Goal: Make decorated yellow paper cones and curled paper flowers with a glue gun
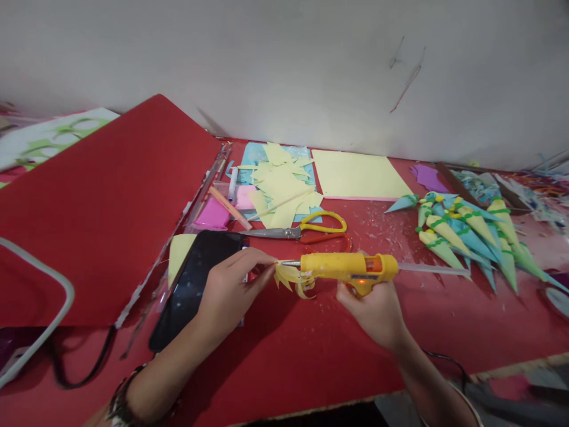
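Note:
My right hand (376, 311) is wrapped round the handle of a yellow glue gun (333, 265), which lies level with its nozzle to the left. A clear glue stick (433, 270) sticks out of its back. At the nozzle tip, my left hand (233, 287) pinches the end of a pale yellow cut paper piece (290, 276) with curled, pointed strips. Part of that paper is hidden behind the nozzle. Just beyond the gun lie scissors (291, 232) with yellow and orange handles. A black phone (191, 290) lies under and beside my left hand.
Yellow paper scraps (284, 187) lie on blue sheets near the wall. Right of them are a pale yellow sheet (360, 175) and a pile of yellow and blue paper cones (471, 231). A large red board (102, 213) stands at the left. A cable runs at lower right.

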A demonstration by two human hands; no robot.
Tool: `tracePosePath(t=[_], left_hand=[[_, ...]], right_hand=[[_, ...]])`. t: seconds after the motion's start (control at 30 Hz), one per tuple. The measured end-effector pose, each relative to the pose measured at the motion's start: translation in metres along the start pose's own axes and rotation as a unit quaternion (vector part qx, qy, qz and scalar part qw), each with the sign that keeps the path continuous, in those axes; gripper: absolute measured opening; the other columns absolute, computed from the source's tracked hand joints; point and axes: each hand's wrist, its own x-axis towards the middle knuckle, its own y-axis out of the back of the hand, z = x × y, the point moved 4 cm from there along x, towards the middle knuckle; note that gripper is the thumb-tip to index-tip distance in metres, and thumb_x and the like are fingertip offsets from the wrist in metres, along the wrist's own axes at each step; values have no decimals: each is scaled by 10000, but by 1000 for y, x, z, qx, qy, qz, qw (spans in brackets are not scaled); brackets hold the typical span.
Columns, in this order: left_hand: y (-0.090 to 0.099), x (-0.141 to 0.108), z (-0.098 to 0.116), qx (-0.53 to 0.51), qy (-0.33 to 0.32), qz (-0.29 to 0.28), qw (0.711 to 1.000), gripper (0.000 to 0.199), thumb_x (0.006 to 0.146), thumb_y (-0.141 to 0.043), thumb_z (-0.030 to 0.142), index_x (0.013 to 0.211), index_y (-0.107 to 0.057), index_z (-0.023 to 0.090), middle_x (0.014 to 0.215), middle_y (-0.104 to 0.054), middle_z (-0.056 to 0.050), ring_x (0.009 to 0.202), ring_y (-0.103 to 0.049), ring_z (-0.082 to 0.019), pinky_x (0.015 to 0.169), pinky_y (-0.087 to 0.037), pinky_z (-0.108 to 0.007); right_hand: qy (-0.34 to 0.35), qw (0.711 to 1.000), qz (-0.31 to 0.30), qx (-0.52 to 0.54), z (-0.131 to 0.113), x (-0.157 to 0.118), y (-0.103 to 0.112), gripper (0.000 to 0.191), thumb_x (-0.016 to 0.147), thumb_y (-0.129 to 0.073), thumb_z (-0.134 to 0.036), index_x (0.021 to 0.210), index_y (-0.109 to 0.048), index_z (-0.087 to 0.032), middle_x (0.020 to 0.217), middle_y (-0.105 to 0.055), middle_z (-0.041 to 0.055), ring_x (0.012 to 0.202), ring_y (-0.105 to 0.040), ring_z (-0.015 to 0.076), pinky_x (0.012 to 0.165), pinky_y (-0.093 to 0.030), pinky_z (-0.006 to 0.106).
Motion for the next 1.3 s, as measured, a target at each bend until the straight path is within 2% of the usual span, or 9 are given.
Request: tracePosePath(t=[0.23, 0.47, 0.83, 1.1, 1.3], left_hand=[[2, -1, 1, 0, -22, 16, 1000, 123, 786, -490, 137, 724, -593, 163, 628, -634, 8, 542, -561, -86, 536, -449, -155], [1, -1, 0, -2, -3, 10, 1000, 131, 783, -488, 142, 709, -591, 171, 616, -627, 11, 525, -554, -88, 522, -451, -166], [2, -1, -2, -1, 8, 7, 1000, 140, 785, -475, 164, 723, -600, 171, 634, -635, 4, 541, -557, -94, 530, -461, -177], [2, -1, -2, 0, 27, 2, 1000, 148, 779, -478, 177, 715, -612, 178, 629, -643, 4, 525, -549, -98, 521, -460, -186], [2, -1, -2, -6, 26, 2, 1000, 155, 786, -473, 182, 718, -612, 176, 632, -642, -1, 537, -557, -99, 530, -465, -185]], right_hand=[[-7, 1000, 0, 10, 1, -1, 0, 95, 622, -519, -196, 694, -578, -174, 609, -649, 13, 530, -614, 149, 527, -507, 234], [3, 1000, 0, -2, 2, -1, -1, 86, 624, -520, -189, 690, -574, -183, 652, -661, 22, 574, -627, 160, 566, -517, 250], [1, 1000, -6, -5, 2, -1, -1, 69, 625, -517, -196, 643, -581, -179, 585, -641, 10, 510, -599, 140, 501, -498, 226], [13, 1000, -6, -13, 2, -1, -2, 58, 619, -506, -197, 598, -559, -186, 574, -631, 4, 511, -591, 138, 510, -500, 227], [15, 1000, -12, -18, 3, -1, -2, 72, 632, -504, -196, 649, -574, -187, 620, -645, 14, 554, -606, 147, 522, -500, 228]])
